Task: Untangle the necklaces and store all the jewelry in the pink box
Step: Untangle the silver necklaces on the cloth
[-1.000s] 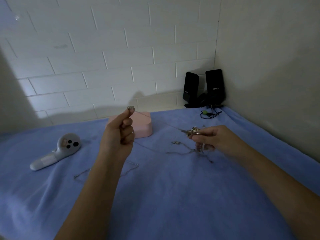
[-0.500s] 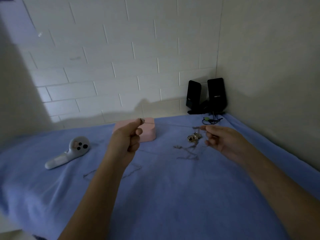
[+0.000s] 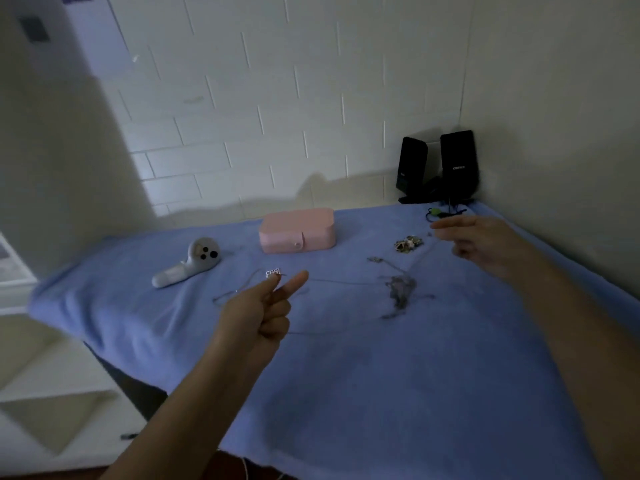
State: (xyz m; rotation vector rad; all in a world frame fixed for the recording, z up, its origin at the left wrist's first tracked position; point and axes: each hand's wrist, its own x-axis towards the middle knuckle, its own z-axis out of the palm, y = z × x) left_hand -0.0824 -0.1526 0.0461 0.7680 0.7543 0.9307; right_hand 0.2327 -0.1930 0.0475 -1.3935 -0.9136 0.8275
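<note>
The pink box sits closed at the back of the blue cloth. My left hand is raised over the middle and pinches a small silver pendant between thumb and forefinger. Its thin chain runs right to a tangle of necklaces lying on the cloth. My right hand, blurred, hovers at the right and seems to pinch a fine chain end at its fingertips. A small gold cluster of jewelry lies just left of that hand. Another loose chain lies left of my left hand.
A white handheld controller lies left of the box. Two black speakers stand in the back right corner, with a green-tipped cable in front. Walls close off the back and right; the cloth's edge drops at the left.
My left hand has dropped lower with the pendant. My right hand has let go of the gold cluster and moved right and back; the cluster and tangle now lie on the cloth.
</note>
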